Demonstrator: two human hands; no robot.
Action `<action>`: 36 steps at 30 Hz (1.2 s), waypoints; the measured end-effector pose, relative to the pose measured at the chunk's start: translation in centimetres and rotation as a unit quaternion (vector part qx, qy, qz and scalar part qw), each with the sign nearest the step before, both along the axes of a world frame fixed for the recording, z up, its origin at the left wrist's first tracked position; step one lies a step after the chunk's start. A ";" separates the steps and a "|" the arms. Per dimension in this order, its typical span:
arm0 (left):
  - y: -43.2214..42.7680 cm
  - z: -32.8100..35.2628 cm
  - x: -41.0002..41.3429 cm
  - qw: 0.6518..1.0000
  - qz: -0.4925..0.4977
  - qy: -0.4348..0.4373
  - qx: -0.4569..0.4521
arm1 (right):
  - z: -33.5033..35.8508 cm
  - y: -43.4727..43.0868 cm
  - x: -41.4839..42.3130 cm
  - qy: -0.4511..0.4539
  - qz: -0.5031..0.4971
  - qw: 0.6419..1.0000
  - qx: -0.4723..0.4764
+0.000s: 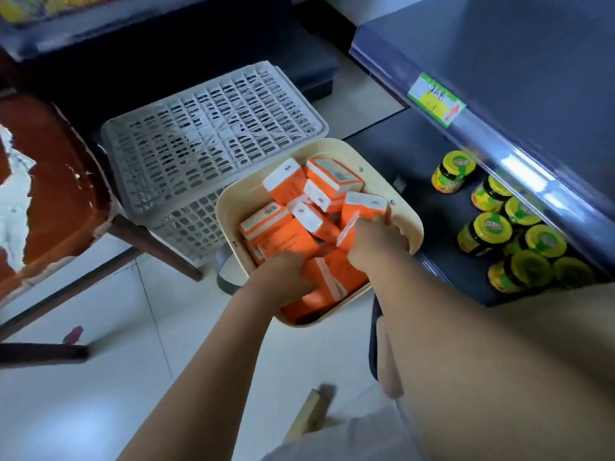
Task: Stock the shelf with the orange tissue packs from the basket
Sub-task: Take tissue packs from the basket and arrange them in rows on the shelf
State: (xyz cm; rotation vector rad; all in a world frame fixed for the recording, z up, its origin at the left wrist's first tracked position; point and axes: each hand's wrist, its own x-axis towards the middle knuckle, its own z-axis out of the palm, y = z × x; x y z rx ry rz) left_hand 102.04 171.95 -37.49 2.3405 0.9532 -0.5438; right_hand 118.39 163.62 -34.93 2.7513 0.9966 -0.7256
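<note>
A cream plastic basket (233,197) sits on the floor beside the dark shelf (416,154) and holds several orange tissue packs (289,241) with white ends. Both hands reach down into it. My left hand (283,274) is curled over an orange pack (329,277) near the basket's front. My right hand (376,244) grips another orange pack (362,207) at the basket's right rim. The fingertips of both hands are hidden among the packs.
Several jars with yellow-green lids (492,227) stand on the low dark shelf at the right, under a blue shelf edge with a price tag (436,99). An upturned grey crate (206,134) stands behind the basket. A worn red stool (50,194) is at left.
</note>
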 end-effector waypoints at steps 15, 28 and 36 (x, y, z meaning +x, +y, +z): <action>2.8 1.3 -0.2 0.947 0.240 -0.210 -0.049 | -3.1 -1.7 2.9 -0.045 -0.092 0.989 0.110; 1.5 7.8 3.0 0.782 0.428 -0.396 -0.220 | 6.2 -0.8 5.0 0.239 -0.305 0.824 0.413; -1.4 17.2 7.1 0.775 0.293 -0.504 -0.246 | 14.7 -4.9 6.5 0.153 -0.312 0.774 0.529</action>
